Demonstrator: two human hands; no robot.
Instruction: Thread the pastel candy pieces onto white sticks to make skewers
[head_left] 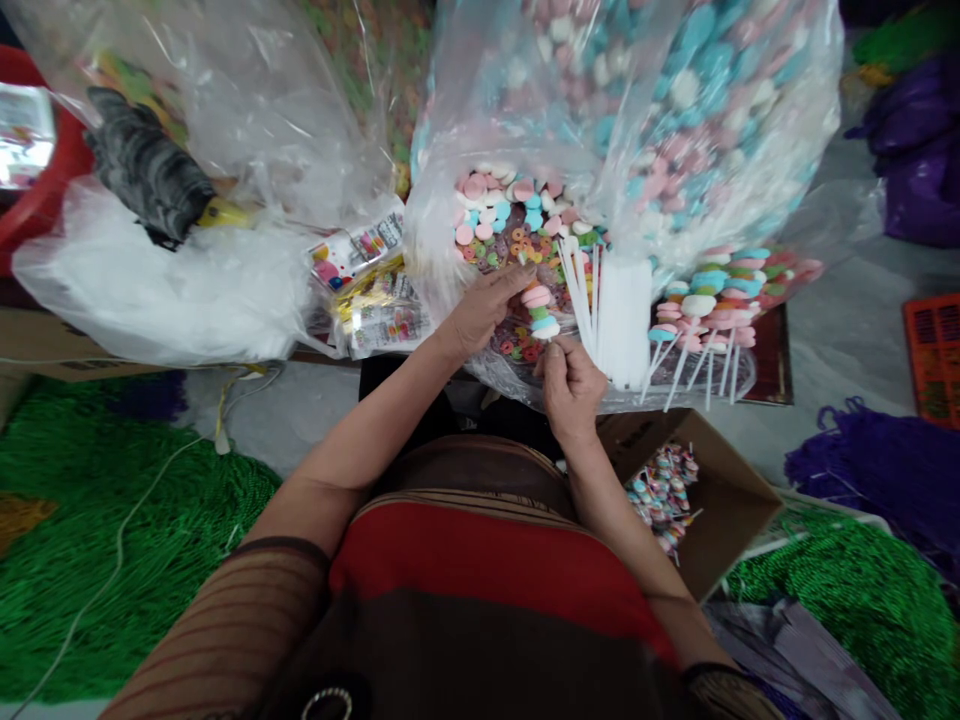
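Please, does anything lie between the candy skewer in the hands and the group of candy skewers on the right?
Yes. Loose white sticks and a white stack lie between the candy skewer, held by the right hand, and that group.

On our dark-red tabletop we see a clear plastic bag of pastel round sweets at one o'clock, silver-and-gold foil packets at ten, and a white plastic bag at nine.

Cluttered candy workshop or packing room
A big clear bag of loose sweets bulges at one o'clock, a carton of candy sticks at four, heaped green cord at eight.
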